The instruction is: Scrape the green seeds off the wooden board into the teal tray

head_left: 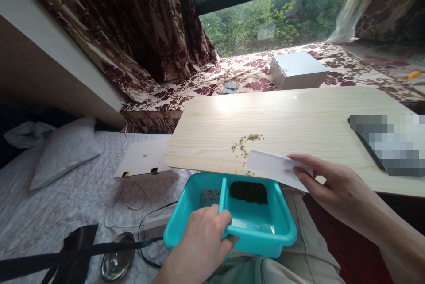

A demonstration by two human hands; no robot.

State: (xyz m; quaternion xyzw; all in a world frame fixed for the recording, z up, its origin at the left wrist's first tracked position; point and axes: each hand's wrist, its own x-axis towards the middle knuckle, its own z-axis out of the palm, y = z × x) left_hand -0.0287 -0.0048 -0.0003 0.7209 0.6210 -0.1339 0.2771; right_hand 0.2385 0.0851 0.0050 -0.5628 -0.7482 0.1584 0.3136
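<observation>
My left hand (207, 239) grips the near rim of a turquoise two-compartment tub (285, 226), its fingers over the divider end. The tub sits by my lap, just under the table's front edge. Dark green grains, too small to name surely, lie in a patch (249, 192) in the right compartment. A few dark bits show in the left one. My right hand (325, 175) pinches a white flat card or sheet (277, 166), which is tilted on the tabletop by its near edge. Small greenish-brown grains (244, 144) lie scattered on the wood beyond the card's left end.
The pale wooden table (299, 116) stretches ahead, with a blurred-out item (388, 147) at its right. A white box (142, 158) lies on the bed at left, near a metal bowl (117, 257). Another box (299, 69) stands on the windowsill. A dark strap (83, 252) crosses lower left.
</observation>
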